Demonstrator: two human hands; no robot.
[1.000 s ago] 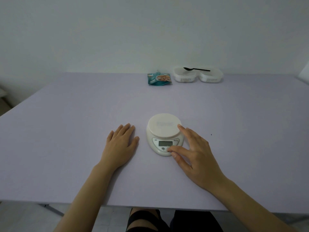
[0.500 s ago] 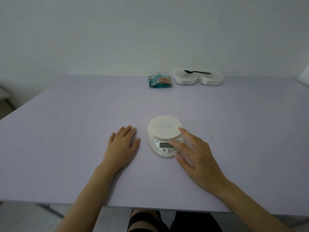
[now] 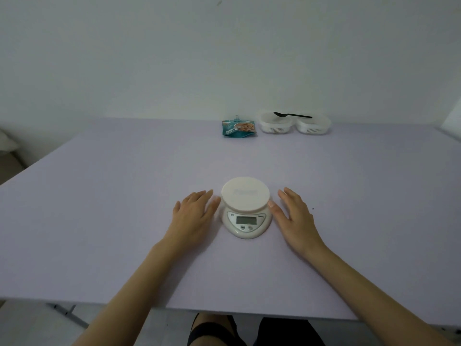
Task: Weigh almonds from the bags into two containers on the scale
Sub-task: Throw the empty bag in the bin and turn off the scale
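Your left hand [image 3: 193, 216] and right hand [image 3: 294, 218] lie flat, fingers spread, flanking the round white plastic scale [image 3: 245, 208]. The glossy teal almond bag [image 3: 239, 128] and slotted white containers [image 3: 275, 126] sit at twelve o'clock.

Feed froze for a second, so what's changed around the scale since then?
The right hand came off the buttons of the scale and drew back to lie open on the table, just right of it. The left hand slid nearer the scale's left side. Neither holds anything. The scale, bag, containers and spoon stayed put.
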